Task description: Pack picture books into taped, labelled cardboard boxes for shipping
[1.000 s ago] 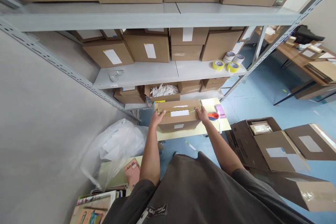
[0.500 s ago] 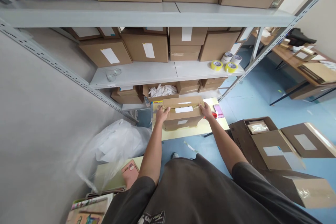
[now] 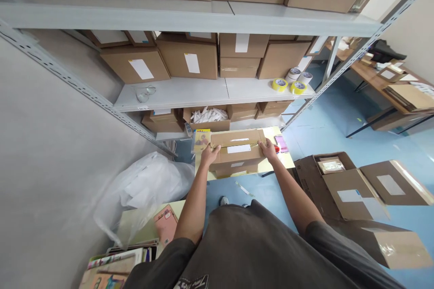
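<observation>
Shifted rightward, the carton (image 3: 225,156), top label (image 3: 239,148) illegible, is gripped by left hand (image 3: 209,155) and right hand (image 3: 269,150).

Eyeglasses (image 3: 143,95) lie on a grey shelf (image 3: 190,90).

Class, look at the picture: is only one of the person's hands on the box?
No, the left hand is on one end of the box and the right hand on the other.
</observation>
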Motion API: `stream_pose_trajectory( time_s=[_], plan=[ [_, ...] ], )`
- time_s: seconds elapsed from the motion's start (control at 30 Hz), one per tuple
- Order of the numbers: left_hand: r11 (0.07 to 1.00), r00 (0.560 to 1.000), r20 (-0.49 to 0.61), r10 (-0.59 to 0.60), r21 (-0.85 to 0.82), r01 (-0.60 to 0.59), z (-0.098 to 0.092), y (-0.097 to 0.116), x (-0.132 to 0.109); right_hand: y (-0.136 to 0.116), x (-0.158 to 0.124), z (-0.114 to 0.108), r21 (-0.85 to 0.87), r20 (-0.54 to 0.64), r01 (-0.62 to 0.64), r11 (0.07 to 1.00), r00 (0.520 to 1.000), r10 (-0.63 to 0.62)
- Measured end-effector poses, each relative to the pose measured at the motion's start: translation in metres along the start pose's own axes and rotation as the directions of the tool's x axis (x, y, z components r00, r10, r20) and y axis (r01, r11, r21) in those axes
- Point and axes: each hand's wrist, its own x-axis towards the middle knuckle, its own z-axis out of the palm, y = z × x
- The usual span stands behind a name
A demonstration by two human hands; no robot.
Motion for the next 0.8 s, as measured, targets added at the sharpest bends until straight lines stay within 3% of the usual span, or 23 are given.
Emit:
stream_pose_trajectory(
  time_s=[0.13,0.27,0.5,0.67,0.8],
  plan=[
    [0.999,0.998,0.046,-0.046,0.006,0.046,0.016,-0.017,-0.019,0.03,-0.015,0.002,-0.025,0.001,-0.052,0.998,0.999,0.053],
    [0.994,0.994,0.041,-0.104,0.028,0.103,0.025,-0.028,-0.022,0.053,-0.021,0.014,-0.012,-0.018,-0.102,0.995,0.995,0.102],
    [0.968,0.97,-0.01,-0.243,-0.064,0.242,0.035,-0.018,-0.007,0.063,-0.005,0.019,-0.15,0.008,-0.063,0.987,0.998,0.065],
    [0.97,0.969,-0.075,-0.235,-0.078,0.229,0.045,-0.018,-0.007,0.067,0.013,0.003,-0.295,0.054,0.006,0.955,0.998,0.01],
    [0.968,0.962,-0.118,-0.245,-0.077,0.237,0.047,-0.024,-0.004,0.076,0.036,-0.032,-0.331,0.042,0.163,0.929,0.987,-0.158]
  ],
)
